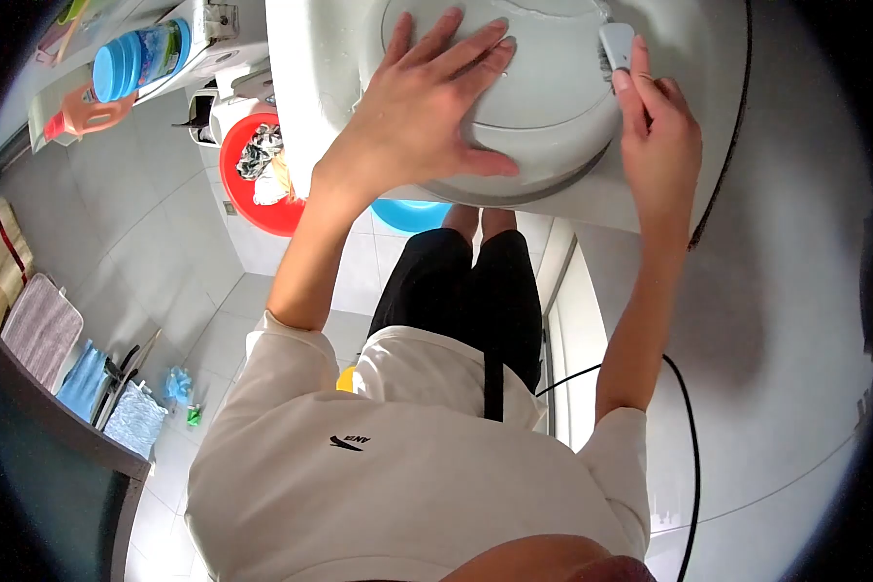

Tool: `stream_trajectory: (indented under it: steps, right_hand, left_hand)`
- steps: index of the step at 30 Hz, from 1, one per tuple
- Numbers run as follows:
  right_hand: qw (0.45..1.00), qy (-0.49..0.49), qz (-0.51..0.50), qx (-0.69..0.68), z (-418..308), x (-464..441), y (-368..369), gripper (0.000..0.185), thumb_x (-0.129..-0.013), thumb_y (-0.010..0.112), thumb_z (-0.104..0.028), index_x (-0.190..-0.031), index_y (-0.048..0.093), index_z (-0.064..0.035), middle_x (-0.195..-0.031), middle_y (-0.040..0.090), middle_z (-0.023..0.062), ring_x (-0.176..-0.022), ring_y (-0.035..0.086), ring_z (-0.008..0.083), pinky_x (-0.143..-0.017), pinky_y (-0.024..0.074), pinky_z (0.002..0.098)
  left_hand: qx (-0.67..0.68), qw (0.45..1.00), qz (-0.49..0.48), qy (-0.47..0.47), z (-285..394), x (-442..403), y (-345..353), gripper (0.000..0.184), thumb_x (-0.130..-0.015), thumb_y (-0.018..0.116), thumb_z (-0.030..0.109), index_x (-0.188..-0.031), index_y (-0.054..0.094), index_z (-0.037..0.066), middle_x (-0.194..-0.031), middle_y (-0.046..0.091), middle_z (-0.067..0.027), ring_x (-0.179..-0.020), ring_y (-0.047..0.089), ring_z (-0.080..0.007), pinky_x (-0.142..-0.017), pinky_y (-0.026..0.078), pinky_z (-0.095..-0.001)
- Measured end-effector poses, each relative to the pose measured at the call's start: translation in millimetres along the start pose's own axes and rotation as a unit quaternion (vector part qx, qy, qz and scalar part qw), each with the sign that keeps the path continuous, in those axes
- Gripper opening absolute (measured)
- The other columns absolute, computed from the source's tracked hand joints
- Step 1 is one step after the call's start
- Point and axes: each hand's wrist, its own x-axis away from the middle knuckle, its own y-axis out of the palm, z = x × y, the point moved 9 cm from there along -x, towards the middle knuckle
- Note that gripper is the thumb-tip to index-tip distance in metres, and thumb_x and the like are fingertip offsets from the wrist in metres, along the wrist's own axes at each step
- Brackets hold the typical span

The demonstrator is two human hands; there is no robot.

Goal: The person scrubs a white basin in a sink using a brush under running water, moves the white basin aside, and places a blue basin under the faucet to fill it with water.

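Note:
My left hand [431, 102] lies with fingers spread on a wet, pale rounded piece [553, 145] that has a smooth face and a raised curved rim. Its exact kind is unclear. To the right, my right hand [659, 116] grips a small white scrub brush [618, 47] between thumb and fingers. The brush's dark bristles point left, against the right side of the pale piece. Streaks of water or suds show along the far edge. Beneath it is a white washstand top [312, 58].
At left stand a blue-capped bottle [140, 60] and a pink bottle [87, 112]. Below are a red tub [232, 170] holding cloths and a blue basin [412, 215]. A black cable [693, 456] hangs at right. Towels [43, 330] hang at far left.

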Motion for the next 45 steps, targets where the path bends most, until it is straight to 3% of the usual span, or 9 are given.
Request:
stream_trajectory:
  steps: [11, 17, 19, 20, 23, 25, 32, 34, 45]
  right_hand:
    - [0.996, 0.015, -0.046, -0.076, -39, 35, -6, 0.042, -0.097, 0.064, -0.029, -0.138, 0.061, -0.0235, -0.087, 0.061, 0.0130, -0.073, 0.066, 0.0320, -0.065, 0.0535, 0.0432]
    - [0.988, 0.108, -0.026, -0.103, 11, -19, 2, 0.039, -0.099, 0.065, -0.022, -0.137, 0.062, -0.0210, -0.076, 0.053, 0.0036, -0.066, 0.046, 0.0128, -0.064, 0.0414, 0.0256]
    - [0.996, 0.091, -0.013, 0.004, -23, -17, -13, 0.027, -0.096, 0.061, -0.017, -0.120, 0.068, -0.0063, -0.092, 0.064, 0.0218, -0.080, 0.064, 0.0383, -0.071, 0.0501, 0.0443]
    - [0.995, 0.094, -0.015, 0.006, -18, -14, -11, 0.027, -0.096, 0.061, -0.017, -0.120, 0.068, -0.0063, -0.092, 0.064, 0.0218, -0.080, 0.064, 0.0383, -0.071, 0.0501, 0.0443]
    - [0.995, 0.064, -0.003, -0.075, -9, 2, -8, 0.027, -0.096, 0.062, -0.016, -0.119, 0.068, -0.0044, -0.086, 0.062, 0.0208, -0.072, 0.060, 0.0343, -0.068, 0.0478, 0.0411]
    - [0.983, 0.119, -0.051, -0.133, -1, 20, -2, 0.038, -0.100, 0.063, -0.025, -0.138, 0.060, -0.0220, -0.076, 0.050, 0.0012, -0.067, 0.042, 0.0120, -0.065, 0.0390, 0.0241]
    - [0.979, 0.097, -0.082, -0.157, -22, 34, -11, 0.039, -0.102, 0.060, -0.031, -0.140, 0.060, -0.0220, -0.082, 0.058, -0.0027, -0.068, 0.040, 0.0081, -0.065, 0.0387, 0.0221]
    - [0.993, 0.062, -0.025, -0.099, -27, 8, -22, 0.028, -0.097, 0.063, -0.018, -0.119, 0.067, -0.0027, -0.083, 0.061, 0.0203, -0.070, 0.058, 0.0295, -0.066, 0.0463, 0.0383]
    - [0.987, -0.033, -0.106, -0.115, 42, -84, 44, 0.037, -0.100, 0.059, -0.030, -0.116, 0.066, 0.0026, -0.101, 0.071, 0.0222, -0.085, 0.066, 0.0238, -0.082, 0.0493, 0.0338]
  left_hand:
    - [0.031, 0.997, -0.037, 0.052, -11, -3, -3, 0.102, -0.068, 0.083, 0.051, -0.149, 0.043, 0.002, -0.156, 0.039, -0.0168, -0.147, 0.030, -0.0415, -0.118, 0.022, -0.0619]
    - [-0.004, 0.997, -0.075, 0.022, 3, -2, 3, 0.096, -0.080, 0.072, 0.054, -0.148, 0.039, -0.005, -0.157, 0.035, -0.0237, -0.148, 0.024, -0.0482, -0.117, 0.020, -0.0649]
    - [-0.052, 0.997, -0.054, 0.012, 26, -7, 8, 0.092, -0.083, 0.068, 0.056, -0.145, 0.042, -0.006, -0.155, 0.036, -0.0256, -0.145, 0.027, -0.0504, -0.114, 0.022, -0.0681]
    - [-0.075, 0.996, -0.046, 0.007, 30, -9, 9, 0.090, -0.085, 0.066, 0.056, -0.144, 0.043, -0.007, -0.154, 0.037, -0.0265, -0.143, 0.029, -0.0514, -0.112, 0.023, -0.0697]
    - [-0.079, 0.996, 0.020, -0.023, 30, -12, 4, 0.084, -0.089, 0.060, 0.058, -0.137, 0.050, -0.009, -0.148, 0.044, -0.0277, -0.135, 0.040, -0.0534, -0.103, 0.029, -0.0751]
    - [-0.090, 0.995, 0.048, -0.010, 29, -11, 4, 0.083, -0.089, 0.060, 0.059, -0.135, 0.052, -0.010, -0.144, 0.049, -0.0268, -0.129, 0.046, -0.0532, -0.102, 0.032, -0.0734]
    - [-0.030, 0.994, 0.100, 0.037, 18, -5, 7, 0.081, -0.085, 0.064, 0.060, -0.135, 0.057, -0.002, -0.144, 0.053, -0.0201, -0.135, 0.046, -0.0470, -0.109, 0.034, -0.0644]
    - [-0.016, 0.994, 0.097, 0.046, 16, -6, 8, 0.079, -0.084, 0.065, 0.060, -0.135, 0.058, -0.001, -0.142, 0.055, -0.0192, -0.136, 0.046, -0.0464, -0.110, 0.034, -0.0623]
    - [-0.034, 0.988, 0.143, 0.051, 12, 0, 19, 0.078, -0.084, 0.064, 0.061, -0.131, 0.061, -0.001, -0.138, 0.059, -0.0190, -0.134, 0.047, -0.0457, -0.112, 0.035, -0.0585]
